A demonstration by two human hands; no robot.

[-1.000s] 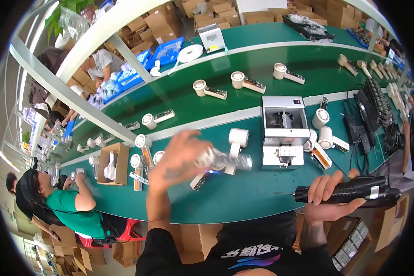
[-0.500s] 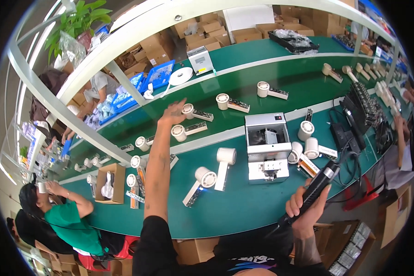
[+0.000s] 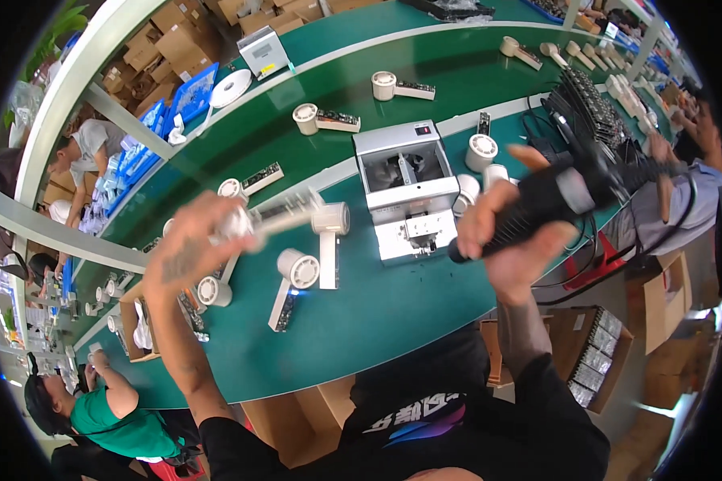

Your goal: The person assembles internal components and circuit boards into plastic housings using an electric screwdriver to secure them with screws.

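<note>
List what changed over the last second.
The left hand, which reached out to the belt half a second ago, is back over the table holding a white fan unit. The right hand has raised the black power screwdriver. The grey machine stayed put.

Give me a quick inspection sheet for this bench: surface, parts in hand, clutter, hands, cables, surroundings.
Surface: green bench, with a green conveyor belt behind it.
Job's things: white handled part, blurred, in left hand; black power tool in right hand.
Clutter: two similar white parts lying on the bench, grey box machine, cardboard tray.
Hands: both gripping, raised above the bench.
Cables: black leads hanging off the bench edge.
Surroundings: co-workers at both sides, cardboard boxes.
</note>
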